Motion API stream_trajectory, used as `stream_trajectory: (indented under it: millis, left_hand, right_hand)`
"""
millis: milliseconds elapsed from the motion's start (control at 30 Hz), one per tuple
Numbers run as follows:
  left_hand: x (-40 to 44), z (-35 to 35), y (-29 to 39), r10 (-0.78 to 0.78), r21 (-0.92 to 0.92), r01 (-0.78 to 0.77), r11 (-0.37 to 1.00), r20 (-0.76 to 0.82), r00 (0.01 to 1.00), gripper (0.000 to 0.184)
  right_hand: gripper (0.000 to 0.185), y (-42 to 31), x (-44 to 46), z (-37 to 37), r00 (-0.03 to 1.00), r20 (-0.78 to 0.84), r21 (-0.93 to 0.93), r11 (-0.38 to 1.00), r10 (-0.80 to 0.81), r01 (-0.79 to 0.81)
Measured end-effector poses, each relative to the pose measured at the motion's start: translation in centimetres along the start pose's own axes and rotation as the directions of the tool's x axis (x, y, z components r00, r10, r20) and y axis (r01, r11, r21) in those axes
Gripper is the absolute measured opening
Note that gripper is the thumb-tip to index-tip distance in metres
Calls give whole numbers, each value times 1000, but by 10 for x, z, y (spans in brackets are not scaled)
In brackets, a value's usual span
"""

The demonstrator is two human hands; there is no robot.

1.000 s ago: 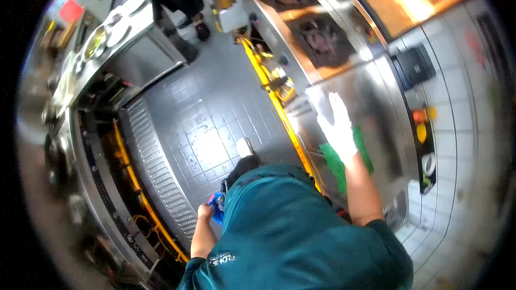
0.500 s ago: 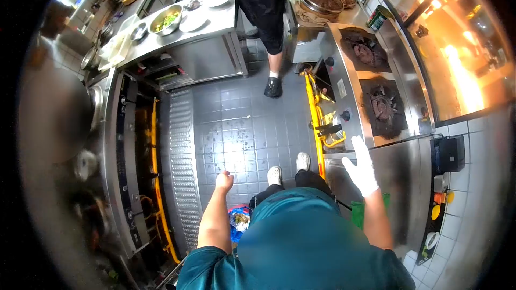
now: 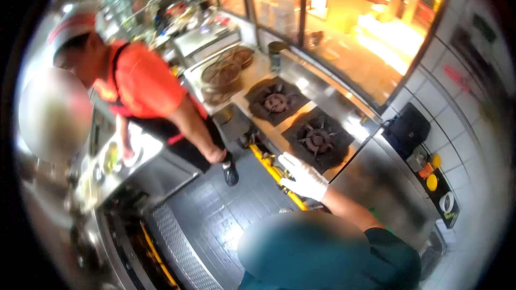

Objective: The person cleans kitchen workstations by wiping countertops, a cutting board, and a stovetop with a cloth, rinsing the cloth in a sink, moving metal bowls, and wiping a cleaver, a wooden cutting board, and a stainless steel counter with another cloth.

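My right hand, in a white glove, is raised in front of the stove, over the yellow rail. Its fingers are apart and nothing is in it. Beyond it are two black burners, the nearer one and the farther one. A bare steel worktop lies to the right of my forearm. My left hand is out of view.
A co-worker in an orange shirt leans over the steel counter at left, one hand near a plate. Strainers sit behind the stove. Small containers line the right wall. Grey tiled floor lies between counters.
The view has turned and risen, and more of the co-worker shows. My left hand has gone out of view. My gloved right hand has moved from above the worktop to in front of the stove.
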State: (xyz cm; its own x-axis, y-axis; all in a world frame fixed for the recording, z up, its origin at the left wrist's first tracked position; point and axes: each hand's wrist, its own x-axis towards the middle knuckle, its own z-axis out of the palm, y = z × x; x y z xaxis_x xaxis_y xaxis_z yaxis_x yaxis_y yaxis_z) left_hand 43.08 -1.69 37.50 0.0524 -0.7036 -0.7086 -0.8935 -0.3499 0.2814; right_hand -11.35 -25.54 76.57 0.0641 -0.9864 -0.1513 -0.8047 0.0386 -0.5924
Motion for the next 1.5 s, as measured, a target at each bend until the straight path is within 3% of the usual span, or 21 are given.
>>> stream_trajectory:
  millis: [33, 100, 200, 233, 300, 333, 367, 400, 433, 467, 500, 667, 767, 933, 1000, 1033, 1100, 1167, 1333, 1433, 1500]
  left_hand:
    - [9, -6, 12, 8, -36, -9, 999, -28, 1000, 36]
    - [25, -15, 27, 61, -118, -74, 990, -108, 992, 36]
    - [42, -40, 38, 170, -218, -224, 950, -243, 955, 36]
    - [47, -52, 50, 169, -192, -222, 956, -257, 951, 36]
    - [69, -76, 84, 119, 149, -104, 983, -97, 988, 38]
    - [77, -88, 106, 117, 125, -102, 987, -121, 986, 39]
    - [85, -98, 126, 189, 276, -167, 947, -57, 980, 44]
    - [108, -91, 133, 191, 303, -160, 939, -73, 979, 46]
    - [81, -112, 173, 211, 132, -194, 972, -133, 968, 48]
    - [71, -129, 211, 310, 113, -294, 949, -170, 935, 48]
    - [70, -136, 236, 352, 62, -347, 936, -225, 909, 46]
    - [32, -189, 357, 427, 48, -430, 901, -257, 867, 43]
    - [18, -211, 384, 478, 73, -475, 877, -233, 847, 41]
    - [22, -234, 373, 501, 86, -501, 861, -315, 806, 41]
    - [34, -240, 360, 437, 77, -435, 897, -295, 850, 43]
    - [39, -247, 356, 413, 71, -411, 909, -282, 866, 44]
    - [50, -262, 346, 373, 42, -378, 925, -294, 880, 46]
    - [66, -278, 338, 324, 14, -335, 942, -293, 900, 47]
    - [132, -306, 298, 235, -56, -267, 962, -328, 915, 43]
    - [177, -332, 269, 243, 12, -253, 967, -328, 913, 42]
    - [207, -349, 255, 201, 3, -207, 978, -242, 949, 41]
  right_hand:
    - [79, 24, 3, 10, 984, -112, -268, 958, -137, 103]
    - [74, 20, 2, -11, 961, -211, -68, 984, -178, 167]
    - [75, 55, 14, 1, 943, -276, -37, 982, -186, 183]
    - [75, 57, 18, -2, 944, -271, -16, 981, -189, 192]
    - [70, 71, 20, -4, 947, -282, 6, 987, -154, 163]
    - [72, 87, 25, 2, 946, -266, -84, 982, -187, 170]
    - [74, 103, 28, 9, 945, -241, -173, 968, -222, 184]
    - [71, 119, 28, 16, 936, -250, -237, 953, -248, 189]
    - [69, 119, 29, 15, 927, -251, -299, 933, -278, 199]
    - [65, 121, 26, 13, 906, -216, -512, 832, -365, 213]
    - [64, 106, 21, -3, 933, -239, -328, 927, -268, 183]
    - [73, 145, 17, 17, 961, -259, 4, 995, -98, 103]
    - [73, 152, 21, 22, 970, -237, 75, 995, -45, 65]
    - [72, 135, 53, 31, 972, -182, 32, 986, -152, 161]
    - [75, 138, 72, 44, 975, -119, 74, 977, -189, 198]
    - [74, 126, 86, 45, 958, -127, -30, 967, -257, 255]
    - [75, 102, 107, 43, 966, -118, 154, 957, -228, 245]
    - [70, 78, 136, 47, 972, -96, 205, 952, -213, 229]
    - [71, 46, 216, 64, 956, 22, 122, 950, -292, 287]
    - [71, 15, 272, 78, 936, 62, 49, 937, -347, 345]
    - [71, -1, 312, 88, 916, 101, 1, 921, -387, 389]
